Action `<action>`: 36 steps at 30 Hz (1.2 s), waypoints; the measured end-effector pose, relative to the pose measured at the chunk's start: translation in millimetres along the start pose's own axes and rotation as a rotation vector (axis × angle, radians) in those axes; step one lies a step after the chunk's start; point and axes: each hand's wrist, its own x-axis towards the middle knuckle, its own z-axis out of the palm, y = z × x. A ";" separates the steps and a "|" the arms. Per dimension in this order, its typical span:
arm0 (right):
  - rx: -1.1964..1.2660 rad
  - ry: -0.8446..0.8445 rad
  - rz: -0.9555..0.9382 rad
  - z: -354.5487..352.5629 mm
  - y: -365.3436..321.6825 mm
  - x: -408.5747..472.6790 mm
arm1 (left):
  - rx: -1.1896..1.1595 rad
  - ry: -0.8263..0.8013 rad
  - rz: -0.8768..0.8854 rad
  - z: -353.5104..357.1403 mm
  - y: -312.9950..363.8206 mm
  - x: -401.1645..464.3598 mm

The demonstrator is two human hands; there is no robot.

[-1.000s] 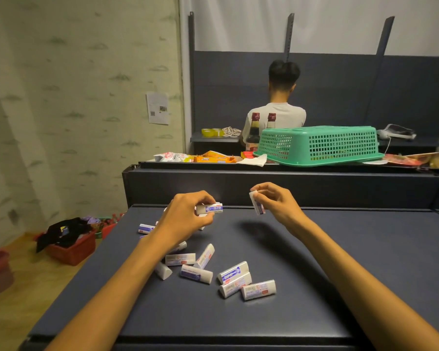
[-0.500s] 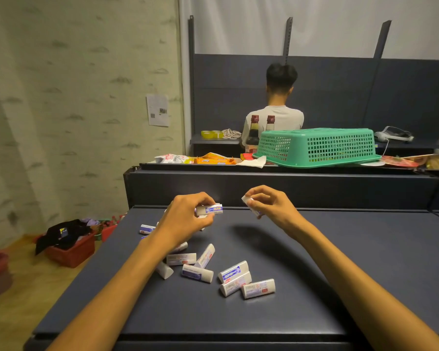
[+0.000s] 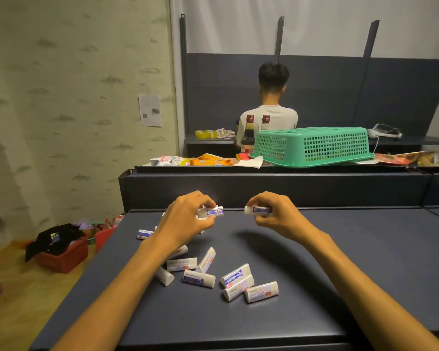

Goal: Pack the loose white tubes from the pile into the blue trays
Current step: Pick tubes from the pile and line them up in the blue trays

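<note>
Head view: my two hands are raised over the dark table (image 3: 340, 262), near its far edge
Left hand (image 3: 185, 219): my fingers curl round one white tube (image 3: 211, 212); it lies level, its free end towards my right
Right hand (image 3: 276, 214): I pinch a second tube (image 3: 257, 210); it lies level, its cap end towards my left; the two tubes are apart
Pile (image 3: 208, 271): loose white tubes lie scattered on the table below my left forearm; some touch one another
Behind: a green basket (image 3: 312, 146) sits upside down on the next counter; a person (image 3: 271, 110) sits beyond it, back turned
</note>
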 end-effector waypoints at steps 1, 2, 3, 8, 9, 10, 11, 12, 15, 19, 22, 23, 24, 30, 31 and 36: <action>-0.034 0.003 -0.004 -1.4 1.0 -3.1 | -0.005 -0.006 0.011 2.4 1.1 1.4; -0.076 0.006 -0.003 -3.8 2.4 -6.7 | -0.010 -0.009 0.023 5.5 2.9 3.6; -0.116 0.011 0.000 -7.0 4.4 -11.5 | -0.014 -0.011 0.037 9.0 5.4 6.1; -0.215 0.059 0.056 -37.1 15.7 -51.8 | -0.046 -0.023 0.103 29.6 43.6 16.6; -0.225 0.074 0.071 -45.5 18.9 -63.1 | -0.046 -0.025 0.117 35.6 55.0 18.1; -0.231 0.091 0.084 -54.6 21.9 -75.6 | -0.043 -0.028 0.130 42.7 67.1 19.1; -0.233 0.111 0.097 -64.2 24.3 -89.0 | -0.037 -0.028 0.144 50.4 80.7 19.6; -0.232 0.135 0.110 -74.2 26.5 -103.1 | -0.031 -0.027 0.158 58.6 95.1 19.9; -0.234 0.203 0.122 -108.6 35.6 -151.1 | -0.036 -0.015 0.206 84.8 145.7 21.9; -0.271 0.252 0.173 -162.9 53.3 -223.4 | -0.078 -0.025 0.250 119.0 224.9 18.8; -0.278 0.302 0.211 -205.6 66.9 -277.7 | -0.108 -0.024 0.264 147.7 285.3 8.0; -0.277 0.318 0.220 -218.3 71.0 -294.6 | -0.118 -0.023 0.273 157.3 304.5 4.4; -0.277 0.328 0.234 -230.4 75.0 -311.4 | -0.129 -0.025 0.284 167.1 323.5 1.3; -0.283 0.348 0.354 -298.9 101.3 -394.2 | -0.179 -0.093 0.349 213.6 419.0 8.6; -0.289 0.360 0.372 -309.2 106.5 -404.9 | -0.185 -0.101 0.361 221.0 432.4 12.8; -0.345 0.408 0.448 -355.7 136.7 -450.7 | -0.234 -0.158 0.425 268.4 493.2 34.1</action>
